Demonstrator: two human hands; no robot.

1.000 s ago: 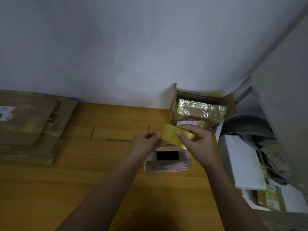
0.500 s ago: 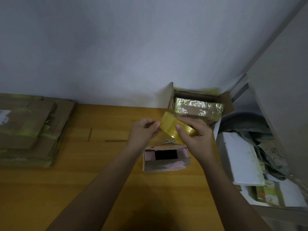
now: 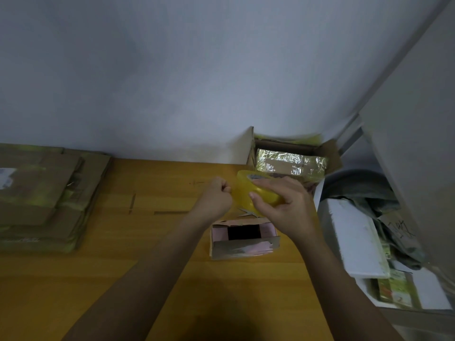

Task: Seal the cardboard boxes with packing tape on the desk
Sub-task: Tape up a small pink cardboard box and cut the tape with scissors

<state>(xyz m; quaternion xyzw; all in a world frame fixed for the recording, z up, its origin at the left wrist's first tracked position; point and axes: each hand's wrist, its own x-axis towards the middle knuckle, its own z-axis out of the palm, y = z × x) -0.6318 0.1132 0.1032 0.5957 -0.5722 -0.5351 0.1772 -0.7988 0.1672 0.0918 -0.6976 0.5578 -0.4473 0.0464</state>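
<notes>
Right hand [image 3: 286,209] grips yellow tape roll [image 3: 248,190] above small open box [image 3: 243,238] on desk [image 3: 123,267]. Left hand [image 3: 218,196] curled at roll's left edge; whether it pinches the tape end, cannot tell.

No legible text anywhere. Closest thing: dark handwritten scrawl on a cardboard piece [image 3: 400,230], well to the right of the right hand [image 3: 285,207], strokes visible but can't make out chars. White label [image 3: 5,177] on the flat cardboard stack [image 3: 44,193], far left of the left hand [image 3: 216,200], too blurred, no words or nos. readable. Green-and-white printed packs [image 3: 394,289], lower right of the right hand, show print-like patches, illegible at this res. Tape roll [image 3: 256,193] in the right hand: no brand or marking seen. Small open box [image 3: 243,249] below both hands: no print seen.
</notes>
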